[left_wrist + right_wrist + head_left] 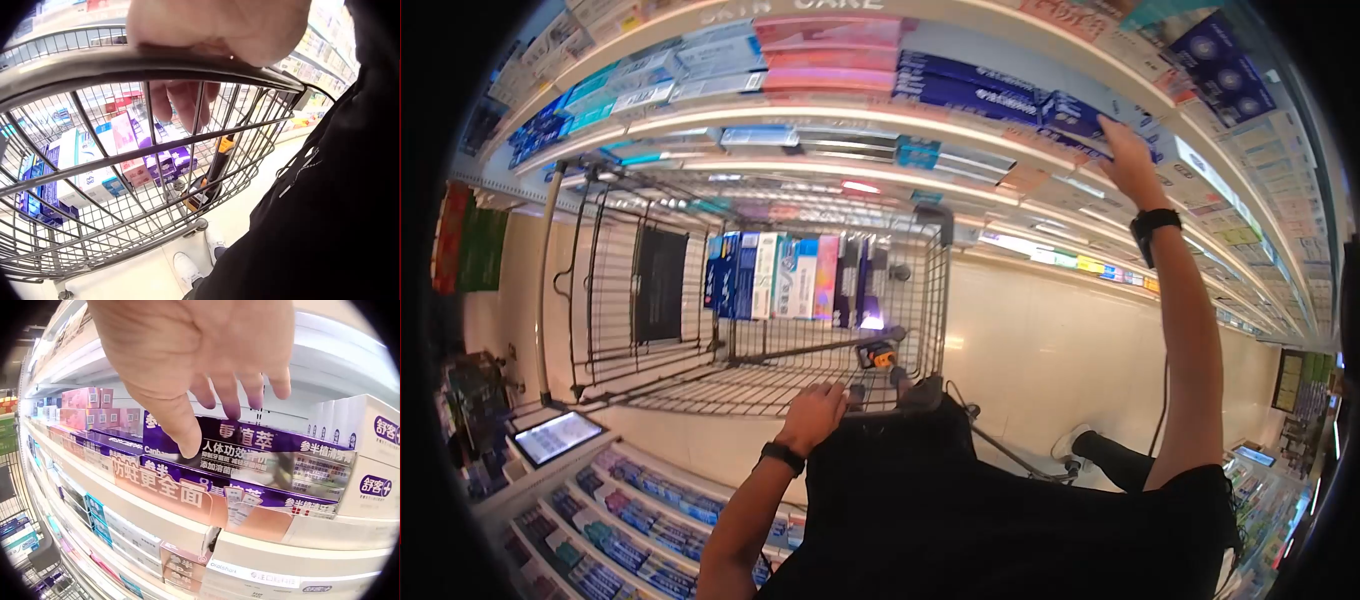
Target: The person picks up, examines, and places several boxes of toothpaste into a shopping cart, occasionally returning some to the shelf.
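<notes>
The store shelving [850, 112] fills the upper view, its rows packed tight with flat cartons. Below it stands a wire shopping cart [800, 352], with a row of upright boxes [785, 275] lined against its far wall. The left hand [219, 25] grips the cart handle [112, 67], fingers curled round the bar.

The right hand [206, 350] is raised to an upper shelf, at a long purple box [262, 453] that lies lengthwise on another like it, just beside white boxes [375, 456]. The hand is spread: the thumb tip rests on the box's front face and the fingertips sit at its upper edge, not closed round it.

The box looks like light, thin card with a glossy and probably somewhat slick print. It should be stiff along its length but easy to dent on the broad faces. The best hold seems to be a pinch across the narrow height near the middle, thumb in front and fingers on top.
</notes>
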A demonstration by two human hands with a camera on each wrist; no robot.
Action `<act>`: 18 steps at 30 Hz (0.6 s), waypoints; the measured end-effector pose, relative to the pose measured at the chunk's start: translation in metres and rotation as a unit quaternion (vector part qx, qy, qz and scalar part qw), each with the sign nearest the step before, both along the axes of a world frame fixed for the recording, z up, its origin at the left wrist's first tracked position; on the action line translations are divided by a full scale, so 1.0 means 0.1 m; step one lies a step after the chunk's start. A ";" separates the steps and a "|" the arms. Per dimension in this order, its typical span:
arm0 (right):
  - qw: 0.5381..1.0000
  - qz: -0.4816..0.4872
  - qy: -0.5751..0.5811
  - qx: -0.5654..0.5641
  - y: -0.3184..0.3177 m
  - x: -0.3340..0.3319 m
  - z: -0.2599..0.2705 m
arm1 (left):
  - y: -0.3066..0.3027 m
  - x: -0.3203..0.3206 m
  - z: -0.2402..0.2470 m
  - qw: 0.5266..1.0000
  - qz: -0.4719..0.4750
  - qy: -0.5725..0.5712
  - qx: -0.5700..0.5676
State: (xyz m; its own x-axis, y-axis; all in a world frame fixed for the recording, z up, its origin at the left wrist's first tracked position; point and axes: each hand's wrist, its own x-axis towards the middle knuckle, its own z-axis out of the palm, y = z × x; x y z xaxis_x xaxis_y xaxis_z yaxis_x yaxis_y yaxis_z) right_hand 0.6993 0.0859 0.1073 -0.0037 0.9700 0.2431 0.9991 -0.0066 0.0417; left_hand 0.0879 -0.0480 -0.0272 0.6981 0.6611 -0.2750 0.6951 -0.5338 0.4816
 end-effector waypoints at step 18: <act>0.993 -0.095 -0.061 -0.022 0.21 -0.11 0.14 | 0.23 0.13 0.46 0.998 0.023 -0.060 -0.018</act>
